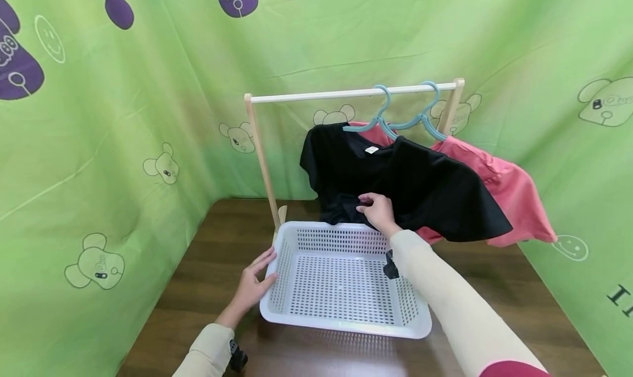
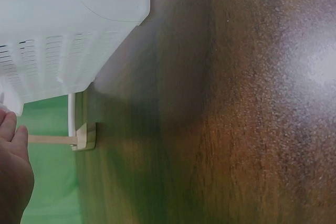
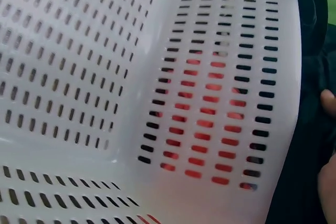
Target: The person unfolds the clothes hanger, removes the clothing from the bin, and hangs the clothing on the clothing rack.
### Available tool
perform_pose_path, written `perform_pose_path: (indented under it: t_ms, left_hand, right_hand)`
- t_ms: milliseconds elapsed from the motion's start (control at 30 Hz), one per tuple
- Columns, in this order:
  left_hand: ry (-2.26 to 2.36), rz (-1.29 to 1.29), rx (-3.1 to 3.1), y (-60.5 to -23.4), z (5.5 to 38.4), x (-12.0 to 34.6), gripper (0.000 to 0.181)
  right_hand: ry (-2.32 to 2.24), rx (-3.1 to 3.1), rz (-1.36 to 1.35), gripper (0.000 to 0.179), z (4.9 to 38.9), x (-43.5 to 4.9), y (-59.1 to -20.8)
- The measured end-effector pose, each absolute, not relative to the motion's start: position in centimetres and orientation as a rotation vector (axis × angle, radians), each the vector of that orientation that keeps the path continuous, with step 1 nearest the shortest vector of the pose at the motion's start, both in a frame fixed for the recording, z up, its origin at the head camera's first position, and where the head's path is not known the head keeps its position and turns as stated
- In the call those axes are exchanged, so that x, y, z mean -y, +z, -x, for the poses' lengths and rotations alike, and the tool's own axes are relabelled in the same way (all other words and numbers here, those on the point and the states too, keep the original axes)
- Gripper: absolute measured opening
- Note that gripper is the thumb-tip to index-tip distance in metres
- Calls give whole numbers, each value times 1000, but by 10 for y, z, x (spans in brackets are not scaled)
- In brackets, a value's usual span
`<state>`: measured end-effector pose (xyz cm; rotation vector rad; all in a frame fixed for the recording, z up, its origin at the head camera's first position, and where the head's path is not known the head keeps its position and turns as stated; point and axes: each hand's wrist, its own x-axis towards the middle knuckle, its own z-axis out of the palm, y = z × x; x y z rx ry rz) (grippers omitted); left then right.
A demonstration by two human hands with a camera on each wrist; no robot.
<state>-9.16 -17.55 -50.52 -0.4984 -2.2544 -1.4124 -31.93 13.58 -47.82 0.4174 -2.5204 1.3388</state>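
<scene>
A black short-sleeved shirt point(image 1: 440, 190) hangs on a light blue hanger point(image 1: 381, 118) from the rack. My right hand point(image 1: 379, 212) is at its lower front and pinches the bunched fabric, just beyond the far rim of a white perforated basket point(image 1: 341, 325). In the right wrist view, only part of the right hand point(image 3: 329, 182) shows against dark cloth point(image 3: 310, 129). My left hand point(image 1: 251, 283) touches the basket's left rim with its fingers extended. At the left wrist view's edge, the left hand point(image 2: 14, 166) appears beside the basket's underside point(image 2: 52, 51).
Behind the black shirt, a pink shirt point(image 1: 519, 201) hangs on a second light blue hanger point(image 1: 427, 113). The rack has a white bar point(image 1: 311, 95) and wooden posts point(image 1: 262, 151). It stands on a brown wooden table point(image 1: 198, 289), with green printed cloth point(image 1: 123, 201) around it.
</scene>
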Motion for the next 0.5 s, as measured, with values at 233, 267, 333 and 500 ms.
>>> perform_pose_path:
  t_ms: [233, 267, 333, 500]
  left_hand:
    - [-1432, 487, 2248, -504, 92, 176, 42]
    - [-1433, 482, 2253, -504, 92, 176, 42]
    - [-1436, 471, 2262, -504, 92, 176, 42]
    - [-1467, 446, 2283, -506, 93, 175, 43]
  right_hand:
    - [1425, 2431, -512, 28, 310, -126, -471]
    - [1432, 2425, -531, 28, 308, -124, -470]
    - [1460, 2429, -567, 26, 301, -119, -468]
    - [1445, 2540, -666, 27, 283, -113, -473]
